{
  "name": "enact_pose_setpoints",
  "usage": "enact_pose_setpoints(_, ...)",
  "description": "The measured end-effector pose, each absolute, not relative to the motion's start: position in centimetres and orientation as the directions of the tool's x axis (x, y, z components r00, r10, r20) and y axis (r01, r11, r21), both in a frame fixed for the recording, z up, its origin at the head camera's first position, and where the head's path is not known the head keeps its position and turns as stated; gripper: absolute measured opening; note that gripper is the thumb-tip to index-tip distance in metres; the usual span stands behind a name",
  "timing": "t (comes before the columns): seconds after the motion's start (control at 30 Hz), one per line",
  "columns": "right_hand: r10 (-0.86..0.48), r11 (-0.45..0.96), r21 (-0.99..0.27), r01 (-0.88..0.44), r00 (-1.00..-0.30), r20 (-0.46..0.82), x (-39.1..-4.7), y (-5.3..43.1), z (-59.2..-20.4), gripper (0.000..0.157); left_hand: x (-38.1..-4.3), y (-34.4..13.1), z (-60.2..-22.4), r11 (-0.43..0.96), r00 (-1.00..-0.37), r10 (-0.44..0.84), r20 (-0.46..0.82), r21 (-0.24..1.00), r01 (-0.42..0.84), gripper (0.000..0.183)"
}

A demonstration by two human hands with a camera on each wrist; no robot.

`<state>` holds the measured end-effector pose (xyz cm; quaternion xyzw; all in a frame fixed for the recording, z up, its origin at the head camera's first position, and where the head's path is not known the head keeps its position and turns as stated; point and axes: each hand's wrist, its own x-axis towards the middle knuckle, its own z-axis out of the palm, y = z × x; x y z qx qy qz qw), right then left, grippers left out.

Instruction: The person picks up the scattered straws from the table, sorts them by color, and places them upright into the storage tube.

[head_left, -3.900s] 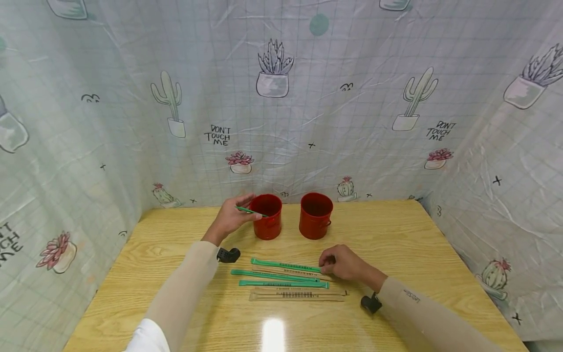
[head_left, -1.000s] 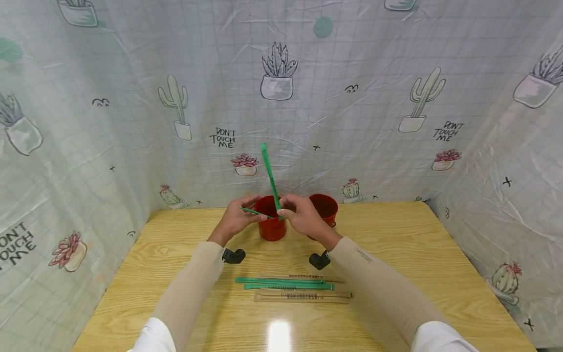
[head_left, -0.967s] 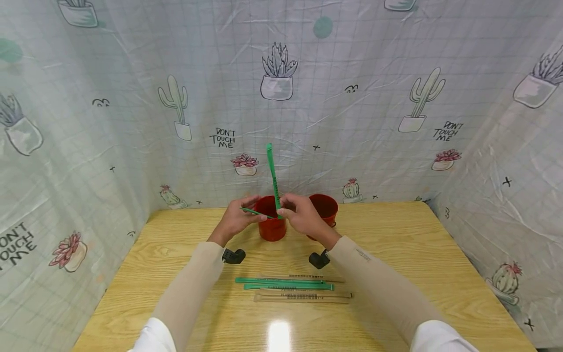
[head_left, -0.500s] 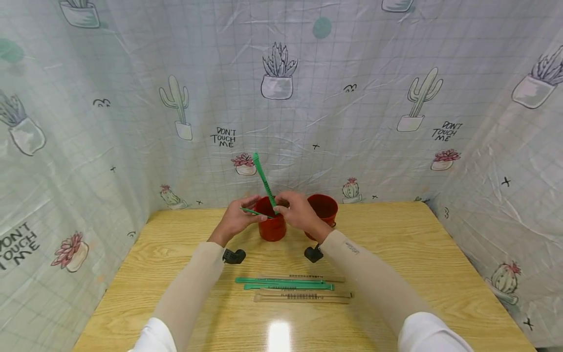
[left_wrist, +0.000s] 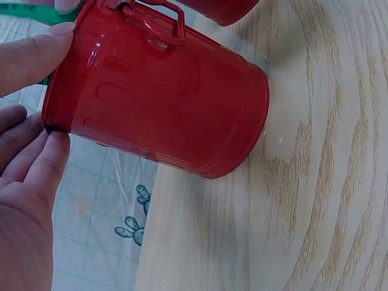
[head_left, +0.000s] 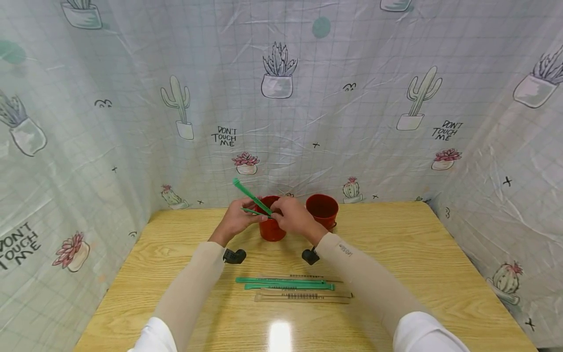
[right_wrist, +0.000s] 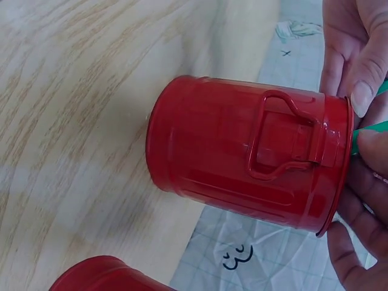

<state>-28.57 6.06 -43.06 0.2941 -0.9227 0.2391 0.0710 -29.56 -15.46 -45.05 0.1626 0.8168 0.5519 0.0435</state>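
Two small red buckets stand side by side near the back of the table. My left hand [head_left: 235, 219] grips the rim of the left red bucket [left_wrist: 176, 103], thumb in front and fingers at the side. A thin green wrapped straw [head_left: 248, 211] lies across that hand by the thumb. At the bucket's mouth my right hand [head_left: 292, 217] pinches another green wrapped straw [head_left: 247, 191] near its lower end. This straw slants up to the left, its upper end beyond the rim above my left hand. In the right wrist view my fingers [right_wrist: 364, 188] overlap the rim.
Green wrapped straws [head_left: 281, 280] and brown paper-wrapped straws [head_left: 303, 297] lie in a loose row on the wooden table [head_left: 176, 264], nearer to me. The right red bucket [head_left: 322, 215] stands just beside my right hand. A cactus-print curtain [head_left: 352, 122] encloses the back and sides.
My right hand has carried a green straw from the table row to the left bucket, and has since tilted it further left and down. My left hand has stayed at the rim.
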Motion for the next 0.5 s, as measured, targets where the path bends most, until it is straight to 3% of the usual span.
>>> enact_pose_setpoints(0.23,-0.516,0.729,-0.348,-0.589,-0.807,0.287,-28.0,6.3,-43.1,0.019,-29.4,-15.5,-45.1,0.301,-0.942,0.324,0.091,0.934,0.194,0.074)
enact_pose_setpoints(0.5,-0.418,0.628,-0.566,-0.534,-0.845,0.333,-26.0,8.1,-42.6,0.017,-29.4,-15.4,-44.9,0.295,-0.945,0.313,0.099,0.935,0.195,0.072)
